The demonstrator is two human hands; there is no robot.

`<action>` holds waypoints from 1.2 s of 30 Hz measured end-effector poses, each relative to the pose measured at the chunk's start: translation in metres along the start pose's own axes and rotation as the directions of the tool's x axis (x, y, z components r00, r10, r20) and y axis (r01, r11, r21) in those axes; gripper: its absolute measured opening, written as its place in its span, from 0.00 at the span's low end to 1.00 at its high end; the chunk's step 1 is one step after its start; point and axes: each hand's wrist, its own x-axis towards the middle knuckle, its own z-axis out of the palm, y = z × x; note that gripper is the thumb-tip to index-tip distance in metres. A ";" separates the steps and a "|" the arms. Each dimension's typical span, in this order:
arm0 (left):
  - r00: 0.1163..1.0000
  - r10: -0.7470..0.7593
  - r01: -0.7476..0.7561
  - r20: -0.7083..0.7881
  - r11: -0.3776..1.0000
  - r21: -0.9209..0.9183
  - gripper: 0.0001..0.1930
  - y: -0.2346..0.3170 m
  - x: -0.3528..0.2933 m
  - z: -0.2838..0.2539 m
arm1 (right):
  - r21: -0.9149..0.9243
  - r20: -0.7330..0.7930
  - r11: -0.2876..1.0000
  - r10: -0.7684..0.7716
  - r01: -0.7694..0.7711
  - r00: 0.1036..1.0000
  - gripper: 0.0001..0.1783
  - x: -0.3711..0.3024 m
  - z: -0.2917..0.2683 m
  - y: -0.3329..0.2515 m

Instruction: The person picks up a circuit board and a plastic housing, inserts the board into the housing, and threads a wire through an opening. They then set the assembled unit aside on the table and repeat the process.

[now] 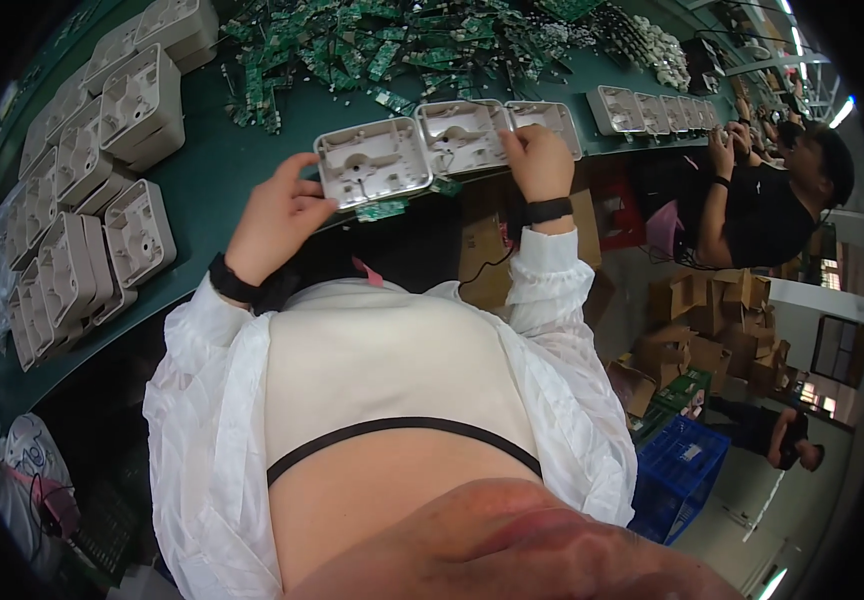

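Three white plastic housings stand in a row along the bench's front edge, open sides up: a left housing (372,163), a middle housing (460,140) and a right housing (559,122). My left hand (277,215) grips the left end of the left housing, thumb at its near corner. My right hand (542,165) is closed over the walls where the middle and right housings meet, partly hiding the right one. A small green circuit board (382,210) sticks out below the left housing, and another green board (445,186) shows below the joint with the middle one.
Stacked white housings (77,180) fill the bench's left side. A heap of green circuit boards (352,50) with wires lies at the back. Further right, another row of housings (652,110) leads towards a seated co-worker (772,195). Cardboard boxes (722,310) and a blue crate (679,470) stand on the floor.
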 end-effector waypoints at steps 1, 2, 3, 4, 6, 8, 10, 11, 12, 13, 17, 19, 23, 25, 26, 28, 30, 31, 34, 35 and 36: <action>0.999 -0.004 0.006 0.051 1.000 -0.029 0.29 0.001 0.003 0.007 | -0.003 -0.002 1.000 0.000 0.000 1.000 0.18 0.005 -0.001 0.010; 0.999 -0.003 0.005 0.051 0.999 -0.032 0.29 0.002 0.006 0.013 | -0.019 0.008 1.000 0.019 -0.019 1.000 0.18 0.010 -0.001 0.018; 0.994 0.016 -0.008 0.104 0.997 -0.073 0.30 0.001 0.008 0.018 | -0.033 0.020 0.999 0.034 -0.033 0.999 0.19 0.014 -0.002 0.026; 0.988 0.035 -0.018 0.153 0.993 -0.116 0.31 -0.001 0.010 0.023 | -0.045 0.034 0.998 0.046 -0.045 0.998 0.19 0.017 -0.002 0.034; 0.984 0.047 -0.019 0.173 0.987 -0.162 0.32 -0.002 0.015 0.032 | -0.076 0.069 0.996 0.062 -0.057 0.996 0.20 0.026 -0.003 0.048; 0.965 0.036 0.028 0.258 0.971 -0.239 0.33 0.001 0.021 0.036 | -0.121 0.099 0.989 0.101 -0.089 0.990 0.22 0.037 0.003 0.058; 0.955 0.034 0.045 0.295 0.966 -0.255 0.34 0.002 0.026 0.041 | -0.126 0.117 0.985 0.136 -0.121 0.984 0.22 0.043 0.002 0.065; 0.947 0.059 0.019 0.317 0.971 -0.237 0.33 -0.001 0.032 0.043 | -0.121 0.125 0.981 0.168 -0.153 0.978 0.22 0.043 -0.004 0.069; 0.942 0.077 -0.004 0.327 0.976 -0.218 0.33 -0.005 0.035 0.046 | -0.119 0.119 0.984 0.148 -0.134 0.982 0.22 0.046 -0.002 0.079; 0.941 0.094 -0.023 0.326 0.976 -0.216 0.33 -0.007 0.039 0.049 | -0.120 0.109 0.985 0.134 -0.120 0.985 0.22 0.048 -0.002 0.086; 0.916 0.171 -0.108 0.363 0.976 -0.188 0.31 -0.021 0.048 0.055 | -0.070 0.041 0.994 0.089 -0.086 0.995 0.21 0.049 0.010 0.105; 0.915 0.219 -0.164 0.340 0.969 -0.184 0.30 -0.027 0.050 0.061 | -0.042 -0.011 0.995 0.089 -0.090 0.996 0.20 0.049 0.013 0.108; 0.895 0.309 -0.265 0.323 0.949 -0.172 0.27 -0.024 0.046 0.056 | -0.006 -0.087 0.993 0.114 -0.115 0.990 0.18 0.043 0.008 0.099; 0.902 0.294 -0.254 0.317 0.954 -0.162 0.25 -0.022 0.037 0.042 | 0.033 -0.171 0.990 0.143 -0.139 0.975 0.17 0.035 0.005 0.089; 0.896 0.297 -0.256 0.331 0.953 -0.164 0.25 -0.018 0.032 0.031 | 0.047 -0.220 0.986 0.167 -0.160 0.961 0.16 0.030 -0.002 0.082; 0.912 0.245 -0.253 0.328 0.967 -0.018 0.23 -0.008 0.014 -0.004 | 0.109 -0.226 0.983 0.167 -0.146 0.960 0.15 0.023 -0.014 0.069; 0.948 0.272 -0.301 0.164 0.934 0.194 0.21 0.002 -0.016 -0.040 | 0.240 -0.231 0.966 0.152 -0.095 0.961 0.15 0.015 -0.028 0.051; 0.954 0.298 -0.292 0.033 0.898 0.328 0.21 0.002 -0.034 -0.054 | 0.239 -0.230 0.966 0.159 -0.102 0.960 0.15 0.014 -0.032 0.040; 0.852 0.449 -0.122 -0.269 0.669 0.733 0.20 0.003 -0.070 -0.088 | 0.395 -0.204 0.917 0.034 0.050 0.978 0.12 0.012 -0.041 0.004; 0.822 0.472 -0.033 -0.318 0.598 0.801 0.21 -0.003 -0.079 -0.099 | 0.388 -0.143 0.915 -0.060 0.112 0.988 0.11 0.014 -0.042 -0.007; 0.792 0.504 0.029 -0.345 0.534 0.845 0.21 -0.010 -0.079 -0.110 | 0.356 -0.084 0.921 -0.137 0.158 0.987 0.11 0.012 -0.050 -0.017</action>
